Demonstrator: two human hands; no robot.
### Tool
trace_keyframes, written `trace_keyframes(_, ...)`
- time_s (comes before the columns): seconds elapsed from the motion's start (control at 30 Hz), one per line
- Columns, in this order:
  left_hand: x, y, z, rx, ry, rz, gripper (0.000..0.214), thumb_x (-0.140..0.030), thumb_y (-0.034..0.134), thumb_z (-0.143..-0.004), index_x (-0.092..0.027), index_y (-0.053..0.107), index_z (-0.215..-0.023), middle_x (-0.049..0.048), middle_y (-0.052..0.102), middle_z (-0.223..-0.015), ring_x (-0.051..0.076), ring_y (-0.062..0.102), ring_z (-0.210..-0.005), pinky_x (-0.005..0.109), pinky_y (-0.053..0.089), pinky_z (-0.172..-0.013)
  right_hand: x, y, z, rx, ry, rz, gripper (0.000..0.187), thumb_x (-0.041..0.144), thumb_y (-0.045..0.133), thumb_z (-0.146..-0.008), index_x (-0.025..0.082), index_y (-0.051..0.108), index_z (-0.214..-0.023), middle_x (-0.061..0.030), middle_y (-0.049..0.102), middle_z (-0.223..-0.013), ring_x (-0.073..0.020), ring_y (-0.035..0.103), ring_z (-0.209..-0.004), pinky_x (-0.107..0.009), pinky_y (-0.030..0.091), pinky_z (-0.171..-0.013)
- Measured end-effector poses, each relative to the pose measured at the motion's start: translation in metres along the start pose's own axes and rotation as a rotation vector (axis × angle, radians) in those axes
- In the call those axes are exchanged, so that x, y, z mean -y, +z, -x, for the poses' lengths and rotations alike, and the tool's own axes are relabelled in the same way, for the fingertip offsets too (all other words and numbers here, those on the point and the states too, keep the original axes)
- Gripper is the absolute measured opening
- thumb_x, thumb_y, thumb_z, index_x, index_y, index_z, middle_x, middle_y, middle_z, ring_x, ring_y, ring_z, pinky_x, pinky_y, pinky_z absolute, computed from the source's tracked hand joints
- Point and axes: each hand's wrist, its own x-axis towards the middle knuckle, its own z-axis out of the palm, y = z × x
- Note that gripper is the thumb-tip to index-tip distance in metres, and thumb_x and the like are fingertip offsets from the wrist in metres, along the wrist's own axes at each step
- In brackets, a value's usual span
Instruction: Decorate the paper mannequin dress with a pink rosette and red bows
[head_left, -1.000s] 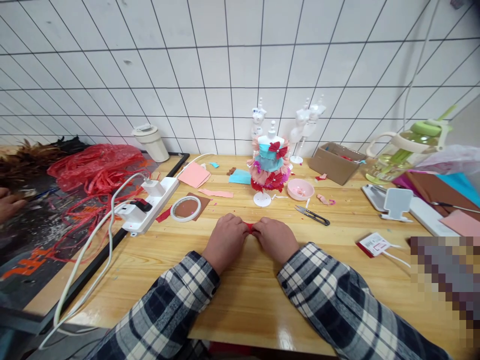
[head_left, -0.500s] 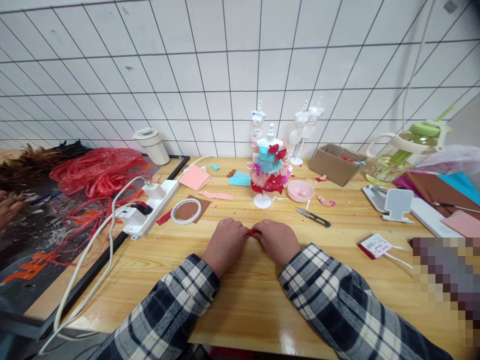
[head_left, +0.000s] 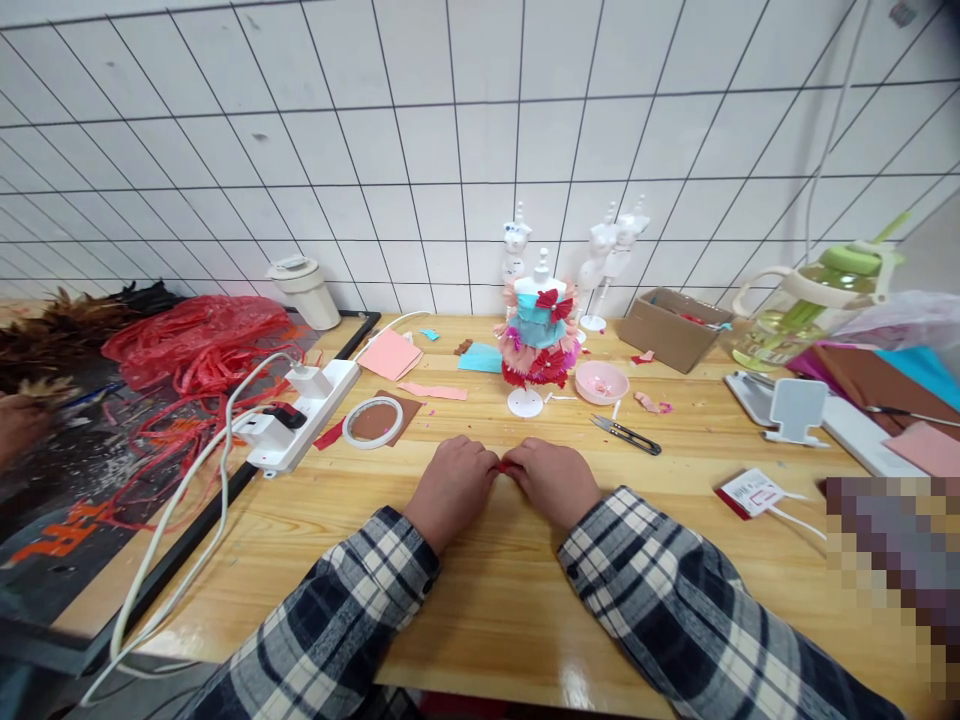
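A white tiled wall (head_left: pixel 480 140) closed off the far side, and the desk (head_left: pixel 480 620) ran from it toward the near edge. A small mannequin (head_left: pixel 541 330), dressed in blue, pink and red ruffles, stood on its round foot at the far middle, probably put there to be seen and reached past the fingers. The power strip (head_left: pixel 304 432) lay along the left, perhaps to keep its cables off the working area. Between these and the near edge, the left hand (head_left: pixel 454 488) and the right hand (head_left: pixel 557 482) met, both nearly closed, thumbs and fingers drawn in and pinching one piece from opposite sides, likely so neither end could slip. Their wrists stayed low, seemingly for steadiness. A pair of snips (head_left: pixel 630 435) lay to the right, apparently within easy reach, and a ring of tape (head_left: pixel 348 425) rested on brown paper (head_left: pixel 406 410) to the left. Smallest was the red piece (head_left: pixel 505 467) itself, between the fingertips, mostly hidden; its shape I could not tell.
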Motion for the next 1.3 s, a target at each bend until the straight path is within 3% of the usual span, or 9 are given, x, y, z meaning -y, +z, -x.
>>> trace_keyframes(0.23, 0.0, 0.0, 0.001, -0.029, -0.027, 0.055, 0.025, -0.02, 0.047, -0.092, -0.017, 0.071, -0.089, 0.0092, 0.069, -0.081, 0.024, 0.06, -0.083, 0.038, 0.046, -0.079, 0.002, -0.001, -0.001, 0.003, -0.024, 0.045, 0.031, 0.035, 0.041, -0.099, 0.026, 0.071, -0.097, -0.003, 0.069, -0.095, -0.0165, 0.065, -0.085, -0.027, 0.041, -0.067)
trace_keyframes(0.33, -0.001, 0.001, 0.003, -0.159, -0.017, 0.064, 0.019, -0.023, 0.055, -0.088, -0.02, 0.073, -0.094, 0.011, 0.067, -0.1, 0.026, 0.058, -0.098, 0.043, 0.045, -0.088, 0.003, 0.0, -0.001, -0.028, -0.032, 0.07, 0.032, 0.035, 0.04, -0.099, 0.024, 0.07, -0.098, -0.0035, 0.069, -0.093, -0.0167, 0.065, -0.081, -0.027, 0.041, -0.064)
trace_keyframes(0.47, -0.002, 0.0, 0.005, -0.299, -0.03, 0.026, 0.011, -0.029, 0.064, -0.084, -0.027, 0.075, -0.085, 0.0076, 0.065, -0.118, 0.03, 0.052, -0.118, 0.059, 0.025, -0.109, 0.004, 0.0, 0.001, -0.056, -0.044, 0.063, 0.032, 0.036, 0.039, -0.1, 0.024, 0.069, -0.098, -0.0034, 0.068, -0.095, -0.0169, 0.065, -0.082, -0.027, 0.04, -0.063)
trace_keyframes(0.63, -0.002, 0.0, 0.005, -0.329, -0.026, 0.007, 0.014, -0.027, 0.063, -0.087, -0.028, 0.075, -0.08, 0.0046, 0.067, -0.116, 0.029, 0.053, -0.12, 0.064, 0.015, -0.111, 0.006, 0.0, 0.002, -0.048, -0.032, 0.059, 0.033, 0.036, 0.038, -0.1, 0.024, 0.068, -0.099, -0.0046, 0.068, -0.099, -0.0169, 0.065, -0.084, -0.027, 0.04, -0.063)
trace_keyframes(0.93, 0.0, -0.002, 0.005, -0.294, -0.031, 0.095, 0.016, -0.018, 0.063, -0.083, -0.026, 0.074, -0.075, 0.0038, 0.069, -0.104, 0.027, 0.057, -0.112, 0.063, 0.021, -0.109, 0.008, 0.004, 0.003, -0.095, -0.063, 0.077, 0.028, 0.033, 0.042, -0.099, 0.024, 0.068, -0.094, -0.0033, 0.068, -0.092, -0.0171, 0.064, -0.08, -0.027, 0.038, -0.061)
trace_keyframes(1.03, 0.001, -0.004, 0.004, -0.277, 0.004, 0.123, 0.017, -0.014, 0.062, -0.082, -0.024, 0.075, -0.076, 0.0049, 0.069, -0.099, 0.025, 0.058, -0.106, 0.055, 0.034, -0.105, 0.009, 0.003, 0.003, -0.106, -0.074, 0.053, 0.028, 0.033, 0.043, -0.099, 0.024, 0.069, -0.093, -0.0034, 0.068, -0.091, -0.0177, 0.064, -0.081, -0.027, 0.039, -0.062)
trace_keyframes(1.17, 0.009, -0.004, 0.001, -0.242, 0.02, 0.196, 0.017, -0.014, 0.059, -0.084, -0.02, 0.075, -0.08, 0.0071, 0.071, -0.099, 0.024, 0.06, -0.104, 0.042, 0.045, -0.096, -0.015, -0.009, 0.001, -0.163, -0.046, -0.107, 0.024, 0.036, 0.05, -0.095, 0.026, 0.07, -0.102, -0.003, 0.071, -0.096, -0.0182, 0.065, -0.087, -0.027, 0.042, -0.07)
trace_keyframes(1.23, 0.015, -0.004, 0.0, -0.23, 0.006, 0.233, 0.017, -0.017, 0.059, -0.086, -0.02, 0.075, -0.083, 0.0064, 0.073, -0.096, 0.024, 0.061, -0.104, 0.044, 0.043, -0.1, -0.043, -0.019, 0.001, -0.246, 0.075, -0.166, 0.029, 0.038, 0.054, -0.092, 0.025, 0.068, -0.114, -0.0044, 0.072, -0.1, -0.0191, 0.064, -0.089, -0.029, 0.043, -0.076)
trace_keyframes(1.3, 0.019, -0.004, 0.0, -0.221, -0.017, 0.26, 0.015, -0.022, 0.061, -0.086, -0.022, 0.076, -0.085, 0.0051, 0.075, -0.091, 0.024, 0.063, -0.101, 0.048, 0.039, -0.103, -0.074, -0.027, 0.002, -0.268, 0.142, -0.133, 0.025, 0.034, 0.054, -0.091, 0.022, 0.073, -0.102, -0.0067, 0.071, -0.099, -0.0208, 0.063, -0.093, -0.03, 0.043, -0.081)
